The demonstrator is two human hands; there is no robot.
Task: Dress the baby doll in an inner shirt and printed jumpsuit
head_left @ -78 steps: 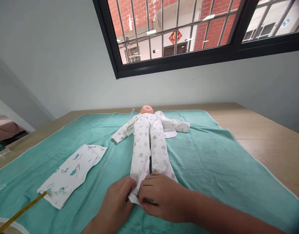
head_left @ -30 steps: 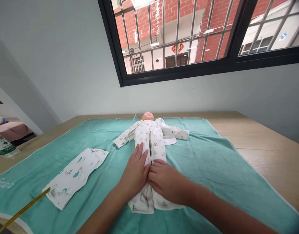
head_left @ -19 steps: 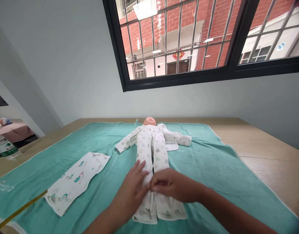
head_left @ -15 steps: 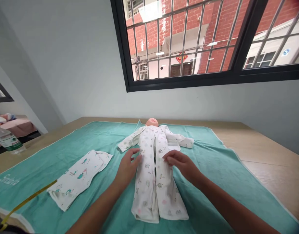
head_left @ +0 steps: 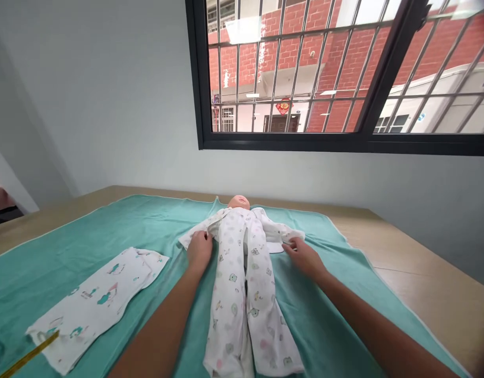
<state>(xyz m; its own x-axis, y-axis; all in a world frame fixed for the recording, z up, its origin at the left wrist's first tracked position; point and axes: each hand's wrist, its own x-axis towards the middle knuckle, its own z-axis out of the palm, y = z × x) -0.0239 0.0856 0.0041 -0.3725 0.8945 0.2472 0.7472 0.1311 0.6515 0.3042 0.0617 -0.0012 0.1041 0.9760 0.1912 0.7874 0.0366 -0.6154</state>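
A doll (head_left: 239,201) lies on its back, its head toward the wall. White baby clothing with small animal prints covers its body, with the long legs of the romper (head_left: 232,278) stretched toward me and the sleeves spread to both sides. My left hand (head_left: 200,251) is closed at the lower edge of the sleeve on the left, its fingertips partly hidden. At the cuff of the other sleeve (head_left: 283,230), the thumb and fingers of my right hand (head_left: 305,258) are drawn together on the cloth's edge. A plain white flap (head_left: 275,247) shows beneath that sleeve.
A green towel (head_left: 147,226) covers much of the wooden table (head_left: 399,252). To the left lies a folded white printed garment (head_left: 103,296), a yellow strap (head_left: 29,359) crossing its near corner. Behind the table stand a wall and a barred window (head_left: 289,68).
Both hands have moved off the romper's legs, outward and farther away, to the two sleeves. The view has shifted right, and the bottle at the left is out of sight.
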